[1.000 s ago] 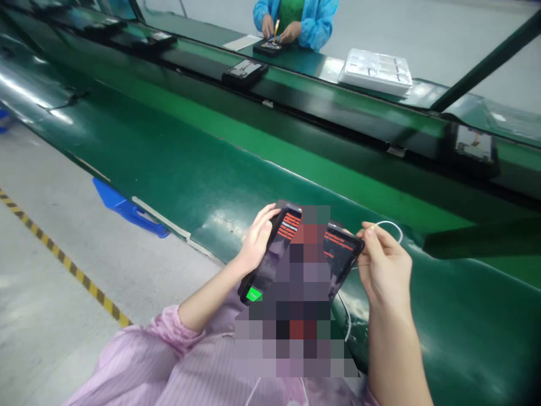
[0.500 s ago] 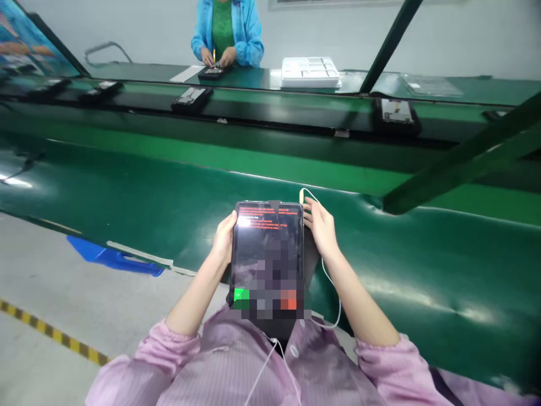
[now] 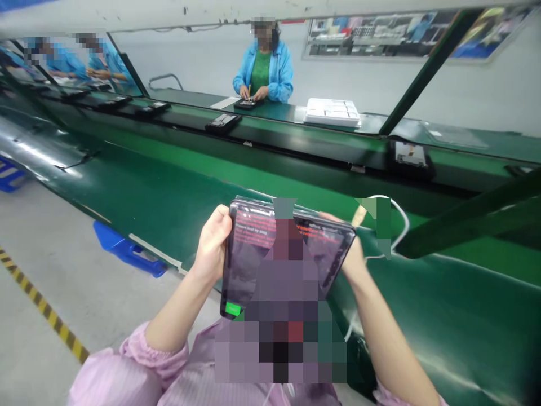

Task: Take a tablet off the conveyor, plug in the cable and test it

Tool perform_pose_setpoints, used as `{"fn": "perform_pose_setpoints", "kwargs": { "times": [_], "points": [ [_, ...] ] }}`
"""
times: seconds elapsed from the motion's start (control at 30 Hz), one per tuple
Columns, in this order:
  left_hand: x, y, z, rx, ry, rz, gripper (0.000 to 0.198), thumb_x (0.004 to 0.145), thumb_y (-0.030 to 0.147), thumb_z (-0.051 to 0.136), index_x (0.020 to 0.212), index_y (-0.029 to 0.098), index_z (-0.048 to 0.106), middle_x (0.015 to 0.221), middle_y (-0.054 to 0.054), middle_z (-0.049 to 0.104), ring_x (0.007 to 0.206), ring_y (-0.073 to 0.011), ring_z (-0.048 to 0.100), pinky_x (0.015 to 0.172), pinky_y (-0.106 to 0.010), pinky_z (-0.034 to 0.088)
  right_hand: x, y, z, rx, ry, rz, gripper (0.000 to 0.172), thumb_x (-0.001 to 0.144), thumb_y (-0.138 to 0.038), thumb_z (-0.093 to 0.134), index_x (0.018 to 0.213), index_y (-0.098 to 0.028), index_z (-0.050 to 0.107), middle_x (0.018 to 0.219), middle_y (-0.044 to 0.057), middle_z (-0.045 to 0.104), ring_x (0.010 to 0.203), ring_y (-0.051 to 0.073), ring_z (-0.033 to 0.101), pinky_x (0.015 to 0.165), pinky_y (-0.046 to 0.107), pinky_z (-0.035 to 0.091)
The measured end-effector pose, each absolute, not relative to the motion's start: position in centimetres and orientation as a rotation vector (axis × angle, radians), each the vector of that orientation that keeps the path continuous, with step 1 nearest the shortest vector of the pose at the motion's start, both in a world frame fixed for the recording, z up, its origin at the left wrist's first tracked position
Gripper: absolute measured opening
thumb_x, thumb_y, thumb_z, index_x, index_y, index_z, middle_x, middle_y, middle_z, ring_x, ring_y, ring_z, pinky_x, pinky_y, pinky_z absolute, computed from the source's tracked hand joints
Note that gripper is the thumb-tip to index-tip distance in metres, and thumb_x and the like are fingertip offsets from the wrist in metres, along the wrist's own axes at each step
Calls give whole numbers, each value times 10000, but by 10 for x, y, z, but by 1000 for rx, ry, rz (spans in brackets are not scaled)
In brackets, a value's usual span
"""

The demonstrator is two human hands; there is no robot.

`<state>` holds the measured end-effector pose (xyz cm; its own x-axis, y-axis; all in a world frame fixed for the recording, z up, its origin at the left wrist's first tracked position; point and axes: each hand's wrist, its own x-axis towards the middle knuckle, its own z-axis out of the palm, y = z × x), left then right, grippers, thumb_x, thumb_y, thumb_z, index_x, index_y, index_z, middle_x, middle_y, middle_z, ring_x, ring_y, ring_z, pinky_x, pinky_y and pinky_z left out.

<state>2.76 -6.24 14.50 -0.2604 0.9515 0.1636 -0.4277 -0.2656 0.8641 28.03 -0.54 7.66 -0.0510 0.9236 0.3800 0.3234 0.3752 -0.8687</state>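
A black tablet (image 3: pixel 247 259) with red lines of writing and a green button on its dark screen is held up in front of my chest. My left hand (image 3: pixel 213 239) grips its left edge, thumb at the upper corner. My right hand (image 3: pixel 353 256) holds the right edge, most of its fingers hidden behind the tablet. From the upper right corner a pale yellow plug (image 3: pixel 359 216) sticks out, and its white cable (image 3: pixel 406 220) loops to the right. A blurred patch covers the middle and lower right of the screen.
Beyond the green bench (image 3: pixel 139 175) runs a dark conveyor (image 3: pixel 291 144) carrying several black devices (image 3: pixel 223 122). A co-worker in a blue jacket (image 3: pixel 281 70) handles a device across it. White trays (image 3: pixel 332 111) stand there. A green post (image 3: pixel 486 211) slants at right; a blue stool (image 3: pixel 127 248) is lower left.
The view has tipped up, showing more of the room. The tablet has turned, its right side lower, and appears wider. My right hand has moved from the plug area to the tablet's right edge.
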Motion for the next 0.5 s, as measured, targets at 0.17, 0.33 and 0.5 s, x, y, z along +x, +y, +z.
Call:
{"fn": "perform_pose_setpoints", "kwargs": {
  "times": [0.17,0.33,0.5],
  "points": [
    [51,-54,143,1011,666,1801,324,739,436,805,771,204,581,726,49,647,693,-108,649,766,-251,542,295,-25,164,-826,-1343,790,434,842,-651,628,976,-258,754,928,52,697,822,182,652,688,291,547],
    [64,-36,132,997,638,1606,373,714,518,798,850,210,638,796,18,695,796,-145,667,776,-258,529,305,-30,175,-889,-1418,649,391,791,-608,722,762,-219,750,769,38,650,677,138,570,557,249,443],
    [60,-31,120,846,672,1299,545,612,592,832,925,159,724,880,-58,737,855,-211,678,764,-289,522,298,-23,159,-670,-1391,570,306,808,-497,757,687,-220,708,667,18,617,691,160,582,654,304,463]
  ]
}}
